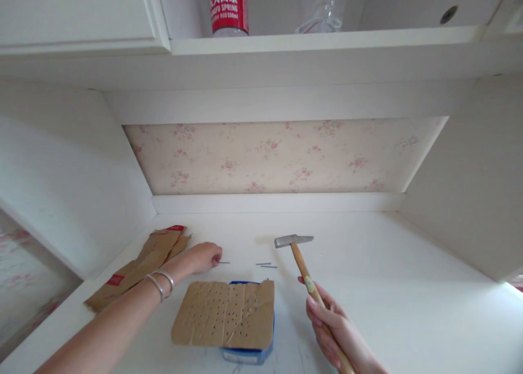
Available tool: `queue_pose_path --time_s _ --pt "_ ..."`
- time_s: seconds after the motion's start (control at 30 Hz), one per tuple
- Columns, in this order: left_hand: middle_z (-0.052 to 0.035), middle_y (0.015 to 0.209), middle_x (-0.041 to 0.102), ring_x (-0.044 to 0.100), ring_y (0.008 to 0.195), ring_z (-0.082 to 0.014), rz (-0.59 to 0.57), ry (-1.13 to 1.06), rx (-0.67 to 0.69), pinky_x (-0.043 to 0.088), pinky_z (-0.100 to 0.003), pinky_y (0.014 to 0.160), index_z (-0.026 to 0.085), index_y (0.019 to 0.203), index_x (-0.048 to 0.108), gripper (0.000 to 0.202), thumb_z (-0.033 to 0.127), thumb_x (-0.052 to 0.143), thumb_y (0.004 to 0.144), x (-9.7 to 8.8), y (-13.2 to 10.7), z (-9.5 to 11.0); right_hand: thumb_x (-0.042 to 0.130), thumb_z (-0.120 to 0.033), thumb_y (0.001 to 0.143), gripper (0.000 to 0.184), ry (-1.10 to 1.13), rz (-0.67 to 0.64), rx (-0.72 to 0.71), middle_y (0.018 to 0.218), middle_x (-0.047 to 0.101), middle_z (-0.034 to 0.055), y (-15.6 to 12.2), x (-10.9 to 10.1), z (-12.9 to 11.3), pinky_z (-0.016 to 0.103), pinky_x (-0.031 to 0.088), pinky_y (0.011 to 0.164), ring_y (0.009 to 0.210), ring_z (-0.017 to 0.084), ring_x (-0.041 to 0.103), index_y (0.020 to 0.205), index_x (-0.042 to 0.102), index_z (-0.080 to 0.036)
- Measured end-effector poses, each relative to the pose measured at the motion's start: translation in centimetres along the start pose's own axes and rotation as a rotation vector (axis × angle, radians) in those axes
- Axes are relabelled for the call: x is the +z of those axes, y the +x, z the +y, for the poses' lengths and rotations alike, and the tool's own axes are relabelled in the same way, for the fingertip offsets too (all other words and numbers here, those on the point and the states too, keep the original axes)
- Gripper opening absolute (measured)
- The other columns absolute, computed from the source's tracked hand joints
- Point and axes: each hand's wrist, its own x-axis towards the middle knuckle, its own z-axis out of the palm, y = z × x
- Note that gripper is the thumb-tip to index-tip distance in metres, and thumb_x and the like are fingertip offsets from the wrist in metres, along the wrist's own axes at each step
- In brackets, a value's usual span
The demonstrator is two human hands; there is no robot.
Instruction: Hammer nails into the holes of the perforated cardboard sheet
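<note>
My right hand (330, 322) is wrapped round the wooden handle of a hammer (300, 259), whose steel head is raised above the white surface. Beyond the cardboard, my left hand (205, 257) is low over the surface with its fingers pinched at one end of a thin nail (224, 263). Two more nails (266, 265) lie side by side to the right of it. A piece of brown cardboard (204, 314) dotted with many small holes rests on a blue box (248, 356), which it mostly hides.
Torn brown cardboard (143, 259) lies at the left, partly behind my left forearm. White side panels (461, 172) and a floral back wall (278, 158) enclose the desktop (379, 287). Overhead, a shelf (269, 44) carries a red-labelled bottle (229, 6) and a clear container (322, 8).
</note>
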Motion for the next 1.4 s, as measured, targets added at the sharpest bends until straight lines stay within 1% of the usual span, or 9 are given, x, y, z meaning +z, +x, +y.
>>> queue_pose_path --time_s 0.13,0.27,0.33,0.4,0.53,0.67,0.87,1.1,1.4 --pt "-0.0071 0.117 0.064 0.065 0.098 -0.0211 0.059 -0.040 -0.027 0.055 -0.042 0.084 0.017 0.116 0.061 0.026 0.033 0.060 0.095 -0.1 -0.6 0.4 0.063 -0.038 0.089 0.051 -0.030 0.011 -0.001 0.055 0.049 -0.0133 -0.1 0.3 -0.1 0.011 0.036 0.020 0.024 -0.001 0.030 0.133 0.042 -0.021" --pt "-0.0043 0.101 0.068 0.066 0.087 -0.0183 0.177 -0.094 -0.048 0.055 -0.038 0.079 0.016 0.104 0.065 0.020 0.033 0.059 0.096 -1.9 -2.5 1.1 0.064 -0.038 0.088 0.050 -0.051 0.035 -0.011 0.055 0.049 -0.0135 -0.2 0.2 -0.2 0.012 0.037 0.020 0.025 -0.001 0.030 0.131 0.044 -0.021" --pt "-0.0024 0.088 0.071 0.066 0.082 -0.0176 0.258 -0.128 -0.035 0.052 -0.033 0.077 0.018 0.091 0.067 0.015 0.026 0.055 0.096 -3.3 -3.9 1.9 0.064 -0.038 0.087 0.050 -0.057 0.049 -0.024 0.055 0.048 -0.0139 -0.2 0.2 -0.1 0.012 0.037 0.020 0.025 -0.001 0.029 0.130 0.044 -0.021" --pt "-0.0006 0.086 0.073 0.067 0.083 -0.0171 0.343 -0.168 -0.005 0.048 -0.028 0.076 0.023 0.087 0.067 0.019 0.020 0.050 0.095 -4.6 -5.7 3.0 0.065 -0.039 0.087 0.050 -0.063 0.059 -0.038 0.055 0.047 -0.0141 -0.2 0.1 -0.1 0.012 0.036 0.020 0.025 0.000 0.029 0.130 0.044 -0.022" --pt "0.0035 0.094 0.074 0.068 0.089 -0.0160 0.471 -0.233 0.079 0.047 -0.025 0.081 0.027 0.093 0.066 0.020 0.031 0.047 0.097 -5.7 -9.6 6.2 0.067 -0.042 0.085 0.053 -0.072 0.069 -0.046 0.055 0.047 -0.0142 -0.2 0.2 0.0 0.013 0.035 0.021 0.025 0.000 0.028 0.129 0.046 -0.023" --pt "0.0038 0.101 0.075 0.070 0.093 -0.0154 0.614 -0.526 0.195 0.051 -0.023 0.087 0.027 0.105 0.065 0.017 0.033 0.053 0.095 -4.6 -12.6 9.7 0.069 -0.043 0.083 0.053 -0.086 0.064 -0.038 0.055 0.048 -0.0141 -0.3 0.3 0.1 0.013 0.035 0.020 0.025 0.000 0.028 0.127 0.047 -0.022" --pt "0.0041 0.099 0.076 0.072 0.093 -0.0133 0.545 -0.843 0.225 0.055 -0.020 0.085 0.028 0.106 0.064 0.015 0.031 0.057 0.093 -2.3 -13.6 13.1 0.070 -0.047 0.081 0.056 -0.117 0.064 -0.030 0.054 0.048 -0.0143 -0.5 0.4 0.3 0.014 0.034 0.020 0.023 0.000 0.028 0.126 0.049 -0.023" --pt "0.0029 0.097 0.076 0.073 0.093 -0.0146 0.520 -0.837 0.243 0.056 -0.023 0.088 0.029 0.112 0.061 0.019 0.028 0.055 0.094 -0.4 -12.9 13.6 0.071 -0.045 0.080 0.055 -0.099 0.084 -0.019 0.054 0.047 -0.0143 -0.5 0.4 0.3 0.014 0.034 0.020 0.025 0.000 0.027 0.126 0.049 -0.023" --pt "0.0049 0.096 0.077 0.074 0.088 -0.0140 0.577 -0.756 0.259 0.058 -0.022 0.083 0.029 0.110 0.057 0.017 0.026 0.054 0.094 -0.5 -12.9 14.3 0.071 -0.046 0.080 0.055 -0.097 0.073 -0.015 0.054 0.046 -0.0145 -0.4 0.3 0.2 0.014 0.034 0.020 0.026 0.001 0.028 0.125 0.048 -0.024"
